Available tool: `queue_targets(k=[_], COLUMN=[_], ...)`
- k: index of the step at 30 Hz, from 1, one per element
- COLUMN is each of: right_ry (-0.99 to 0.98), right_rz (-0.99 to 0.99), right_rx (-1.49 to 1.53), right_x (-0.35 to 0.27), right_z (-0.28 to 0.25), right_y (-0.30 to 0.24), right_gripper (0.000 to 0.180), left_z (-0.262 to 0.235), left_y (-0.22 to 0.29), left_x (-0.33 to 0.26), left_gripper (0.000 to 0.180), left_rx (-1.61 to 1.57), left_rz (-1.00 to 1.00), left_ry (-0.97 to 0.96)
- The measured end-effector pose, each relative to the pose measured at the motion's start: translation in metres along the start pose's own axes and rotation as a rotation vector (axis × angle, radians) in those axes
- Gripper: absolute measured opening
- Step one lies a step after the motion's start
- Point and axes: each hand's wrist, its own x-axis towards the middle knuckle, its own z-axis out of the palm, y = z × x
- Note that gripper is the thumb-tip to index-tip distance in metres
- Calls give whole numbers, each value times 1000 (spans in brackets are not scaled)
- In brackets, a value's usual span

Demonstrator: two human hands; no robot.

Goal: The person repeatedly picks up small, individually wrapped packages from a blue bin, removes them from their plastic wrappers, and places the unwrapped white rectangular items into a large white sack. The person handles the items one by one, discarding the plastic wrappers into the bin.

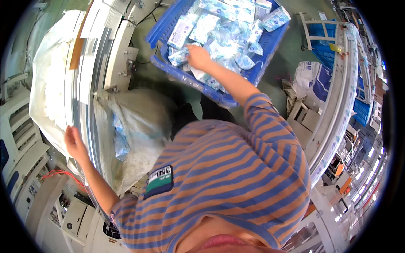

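A blue plastic crate (179, 75) in front of me is heaped with small white-and-blue soft plastic packets (204, 28). My right hand (198, 57) reaches over its near left corner, the fingers bent and closed on a white-and-blue packet (179, 57) at the top of the heap. The fingertips are partly hidden. Out to the left, my left hand (76, 144) is raised beside the metal rail of a machine, next to a large white plastic bag (46, 97). Its fingers stretch upward, and nothing shows in them.
Between my body and the left rail hangs a translucent sack (139, 126) with blue-and-white packets inside. At right a long conveyor frame (333, 99) runs past, with a white-and-blue sack (312, 80) and a blue basket (322, 42) by it. Red cord (63, 173) lies at lower left.
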Motion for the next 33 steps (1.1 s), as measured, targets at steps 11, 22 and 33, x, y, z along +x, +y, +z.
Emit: queue_targets(k=[11, 22, 33], right_ry=[-208, 51, 377], right_rz=[-295, -369, -198], right_rx=[-416, 1139, 1542], right_x=[68, -87, -129], right_z=[80, -155, -159], right_y=[48, -46, -98], right_gripper=[42, 78, 52], left_z=[119, 233, 173], left_y=[62, 178, 241], left_x=[-118, -76, -57], left_gripper=[28, 73, 41], left_rx=[74, -1072, -487], left_rz=[-74, 31, 1103], left_ry=[-461, -892, -424])
